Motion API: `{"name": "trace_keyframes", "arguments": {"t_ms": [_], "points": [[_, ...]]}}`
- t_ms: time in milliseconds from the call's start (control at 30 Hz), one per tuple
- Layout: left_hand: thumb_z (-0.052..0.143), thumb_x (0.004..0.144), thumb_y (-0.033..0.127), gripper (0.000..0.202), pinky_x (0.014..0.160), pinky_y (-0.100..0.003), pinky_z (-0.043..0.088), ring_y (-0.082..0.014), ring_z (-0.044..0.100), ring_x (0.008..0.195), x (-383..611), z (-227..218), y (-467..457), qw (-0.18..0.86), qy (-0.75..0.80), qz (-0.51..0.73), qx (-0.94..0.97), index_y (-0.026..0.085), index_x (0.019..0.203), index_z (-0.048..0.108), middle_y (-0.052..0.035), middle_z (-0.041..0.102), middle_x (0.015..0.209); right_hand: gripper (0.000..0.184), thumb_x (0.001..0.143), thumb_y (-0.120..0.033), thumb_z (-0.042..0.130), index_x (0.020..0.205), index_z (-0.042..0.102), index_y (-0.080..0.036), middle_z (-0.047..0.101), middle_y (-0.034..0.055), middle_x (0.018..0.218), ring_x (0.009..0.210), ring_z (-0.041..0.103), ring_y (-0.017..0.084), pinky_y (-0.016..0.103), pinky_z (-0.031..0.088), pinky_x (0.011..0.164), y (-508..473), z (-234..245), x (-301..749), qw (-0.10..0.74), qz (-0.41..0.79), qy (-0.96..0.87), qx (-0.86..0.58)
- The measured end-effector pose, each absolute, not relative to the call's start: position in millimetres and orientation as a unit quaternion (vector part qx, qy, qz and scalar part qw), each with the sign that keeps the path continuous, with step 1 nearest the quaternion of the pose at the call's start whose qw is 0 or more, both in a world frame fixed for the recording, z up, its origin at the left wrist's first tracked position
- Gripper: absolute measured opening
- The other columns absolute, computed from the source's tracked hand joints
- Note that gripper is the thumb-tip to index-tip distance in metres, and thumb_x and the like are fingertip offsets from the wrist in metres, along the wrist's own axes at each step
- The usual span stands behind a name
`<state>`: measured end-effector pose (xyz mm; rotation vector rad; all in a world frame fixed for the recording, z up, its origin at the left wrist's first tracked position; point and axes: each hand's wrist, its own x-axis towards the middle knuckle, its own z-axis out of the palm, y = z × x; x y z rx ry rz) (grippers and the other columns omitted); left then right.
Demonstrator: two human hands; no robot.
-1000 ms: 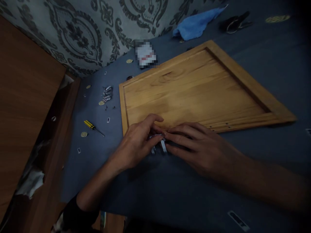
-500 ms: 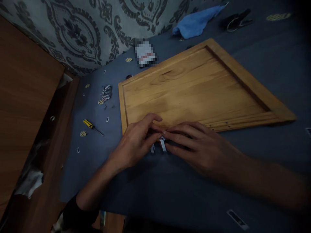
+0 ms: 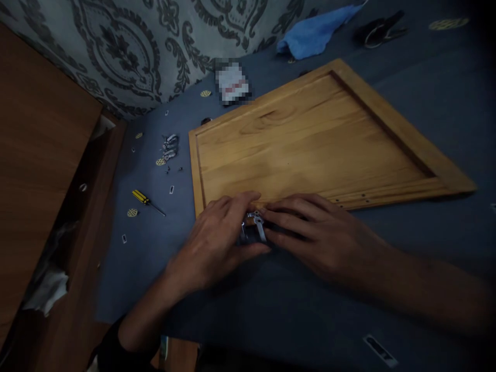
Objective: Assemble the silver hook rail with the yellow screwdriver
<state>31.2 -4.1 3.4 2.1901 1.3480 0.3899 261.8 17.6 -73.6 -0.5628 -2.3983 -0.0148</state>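
Note:
A wooden panel door point(image 3: 310, 137) lies flat on the dark blue cloth, its recessed face up. At its near edge is a small silver metal hinge point(image 3: 259, 225), with parts jutting out past the wood. My left hand point(image 3: 217, 240) arches over the hinge's left side, thumb spread away from the fingers. From the right, my right hand point(image 3: 313, 230) rests on the door edge, fingers close together and tips against the hinge; its thumb is hidden. Small dark holes point(image 3: 363, 196) mark the door's near edge right of my right hand.
A yellow-handled screwdriver point(image 3: 143, 198) lies left of the door. Beyond it are several metal hinges point(image 3: 169, 147) and small screws point(image 3: 168, 169). Behind the door are a blurred-out box point(image 3: 233, 82), a blue cloth point(image 3: 313, 36) and a dark tool point(image 3: 377, 33). Brown furniture point(image 3: 42, 113) borders the left side.
My left thumb has come off the hinge and swung down toward me, opening the hand and exposing more of the metal. My right hand has stayed nearly in place.

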Motion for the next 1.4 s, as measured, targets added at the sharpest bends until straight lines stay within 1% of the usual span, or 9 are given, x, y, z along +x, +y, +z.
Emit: {"name": "trace_keyframes", "arguments": {"t_ms": [100,200,333,467,800,967,1133,1267,1400], "points": [[0.088,0.089,0.027,0.069,0.102,-0.049,0.059,-0.0325,0.071,0.122,31.6,-0.5,-4.8,0.265,0.498,0.156,0.811,0.026,0.145,0.047,-0.0097,0.073,0.129,0.035,0.109,-0.014,0.043,0.119,0.077,-0.018,0.079,0.0091,0.123,0.114,0.064,0.027,0.047,0.055,0.099,17.3,-72.7,262.1,0.334,-0.009,-0.918,-0.214],[0.087,0.090,0.024,0.070,0.103,-0.050,0.059,-0.0327,0.070,0.123,31.0,-2.0,-6.5,0.273,0.505,0.162,0.802,0.026,0.146,0.046,-0.0095,0.072,0.129,0.036,0.109,-0.015,0.042,0.116,0.078,-0.019,0.079,0.0087,0.120,0.115,0.065,0.027,0.046,0.054,0.100,16.9,-72.1,262.0,0.336,-0.005,-0.916,-0.218],[0.087,0.089,0.025,0.071,0.103,-0.052,0.059,-0.0333,0.071,0.124,30.7,-3.1,-8.0,0.281,0.515,0.165,0.793,0.027,0.146,0.046,-0.0086,0.073,0.128,0.036,0.110,-0.016,0.042,0.115,0.078,-0.019,0.079,0.0095,0.121,0.115,0.064,0.027,0.047,0.054,0.102,16.6,-72.5,261.8,0.344,-0.004,-0.914,-0.216],[0.089,0.087,0.028,0.072,0.104,-0.051,0.059,-0.0327,0.072,0.123,31.2,-6.6,-8.5,0.278,0.524,0.178,0.785,0.029,0.146,0.047,-0.0082,0.074,0.128,0.031,0.106,-0.014,0.049,0.112,0.079,-0.017,0.079,0.0112,0.122,0.115,0.064,0.028,0.048,0.055,0.100,16.1,-72.2,261.9,0.345,-0.005,-0.913,-0.218],[0.090,0.088,0.031,0.072,0.105,-0.050,0.061,-0.0299,0.072,0.121,32.2,-10.0,-15.8,0.276,0.536,0.187,0.776,0.033,0.145,0.047,-0.0055,0.074,0.128,0.033,0.109,-0.016,0.047,0.108,0.080,-0.020,0.080,0.0074,0.122,0.114,0.065,0.025,0.046,0.056,0.104,15.8,-70.4,258.9,0.336,0.002,-0.911,-0.238],[0.089,0.090,0.034,0.068,0.100,-0.044,0.062,-0.0268,0.072,0.117,32.0,-8.0,-15.9,0.276,0.527,0.190,0.781,0.033,0.144,0.046,-0.0040,0.074,0.126,0.030,0.108,-0.018,0.051,0.107,0.081,-0.025,0.081,0.0036,0.118,0.109,0.068,0.023,0.044,0.059,0.100,18.7,-65.0,262.6,0.299,-0.002,-0.930,-0.215],[0.090,0.089,0.034,0.067,0.097,-0.042,0.062,-0.0265,0.072,0.112,32.2,-6.9,-13.8,0.269,0.524,0.190,0.786,0.032,0.141,0.047,-0.0043,0.073,0.124,0.029,0.111,-0.020,0.050,0.110,0.079,-0.023,0.080,0.0034,0.121,0.117,0.064,0.024,0.046,0.052,0.109,17.2,-67.1,264.5,0.308,0.004,-0.921,-0.239],[0.090,0.088,0.033,0.069,0.096,-0.042,0.062,-0.0269,0.073,0.113,33.2,-5.9,-13.6,0.258,0.526,0.185,0.789,0.032,0.141,0.046,-0.0032,0.074,0.124,0.028,0.110,-0.021,0.051,0.115,0.078,-0.023,0.079,0.0044,0.121,0.114,0.064,0.023,0.044,0.055,0.104,18.3,-67.2,265.6,0.291,-0.010,-0.933,-0.211],[0.090,0.089,0.031,0.070,0.099,-0.040,0.060,-0.0251,0.073,0.114,32.4,-5.6,-14.5,0.266,0.528,0.181,0.786,0.033,0.142,0.045,-0.0021,0.074,0.125,0.029,0.108,-0.018,0.050,0.108,0.079,-0.024,0.080,0.0047,0.119,0.112,0.065,0.024,0.046,0.057,0.102,19.4,-65.0,264.7,0.311,-0.009,-0.925,-0.220]]}}
